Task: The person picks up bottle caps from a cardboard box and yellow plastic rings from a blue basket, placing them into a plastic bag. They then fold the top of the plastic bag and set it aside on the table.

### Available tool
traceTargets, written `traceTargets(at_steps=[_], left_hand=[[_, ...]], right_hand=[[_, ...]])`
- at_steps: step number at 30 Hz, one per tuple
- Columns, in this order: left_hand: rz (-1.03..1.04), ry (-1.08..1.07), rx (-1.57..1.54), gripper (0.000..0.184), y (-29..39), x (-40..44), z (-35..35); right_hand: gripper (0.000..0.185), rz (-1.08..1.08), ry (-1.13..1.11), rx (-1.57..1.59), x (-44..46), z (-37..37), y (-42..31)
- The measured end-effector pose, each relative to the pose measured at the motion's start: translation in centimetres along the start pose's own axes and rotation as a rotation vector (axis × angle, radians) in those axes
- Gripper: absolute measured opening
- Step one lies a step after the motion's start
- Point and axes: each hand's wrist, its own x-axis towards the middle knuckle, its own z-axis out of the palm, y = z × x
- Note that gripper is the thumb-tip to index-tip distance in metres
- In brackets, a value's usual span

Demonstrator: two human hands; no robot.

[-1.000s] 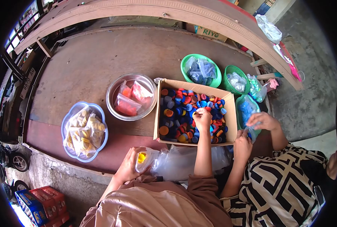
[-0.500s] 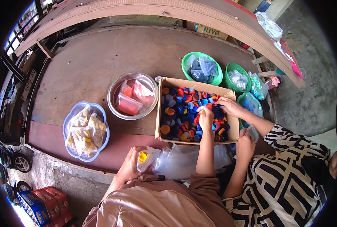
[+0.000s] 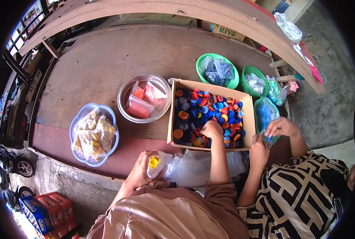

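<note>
A small clear plastic bag (image 3: 160, 169) with a yellow bottle cap (image 3: 154, 161) inside is gripped by my left hand (image 3: 140, 169) at the table's front edge. My right hand (image 3: 212, 130) reaches into the cardboard box (image 3: 247, 119), its fingers bent together down among the caps; what they hold, if anything, is hidden. Loose bottle caps (image 3: 209, 105) in blue, red, orange and other colours fill the box. Between my hands lies a heap of empty clear plastic bags (image 3: 189, 169) along the front edge.
A lavender basket (image 3: 73, 145) of bagged yellow caps and a metal bowl (image 3: 166, 109) of bagged red caps stand left of the box. Green baskets (image 3: 234, 84) line its back and right. At right, a co-worker's hands (image 3: 279, 127) hold a small clear bag.
My right hand has moved down toward the front of the box. The co-worker's far hand has left the box and come to their small bag. My left hand still holds its bag.
</note>
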Motion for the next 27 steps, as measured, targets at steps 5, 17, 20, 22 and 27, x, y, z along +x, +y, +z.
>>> traceTargets(at_steps=[5, 17, 20, 22, 27], left_hand=[[-0.035, -0.002, -0.066, 0.067, 0.1, 0.3, -0.1], [0.045, 0.062, -0.109, 0.073, -0.2, 0.6, -0.2], [0.091, 0.081, -0.078, 0.075, -0.1, 0.5, -0.3], [0.077, 0.105, -0.122, 0.076, -0.3, 0.2, 0.3], [0.057, 0.094, -0.167, 0.081, -0.8, -0.1, 0.4]], right_hand=[[0.022, -0.034, 0.113, 0.025, -0.4, -0.6, -0.3], [0.025, -0.941, 0.222, 0.533, -15.7, -4.1, -11.2], [0.033, -0.871, 0.078, 0.771, -16.5, -4.7, -11.7], [0.038, -0.875, 0.131, 0.804, -16.5, -4.4, -11.6], [0.047, -0.995, -0.012, 0.832, -18.3, -3.7, -12.2]])
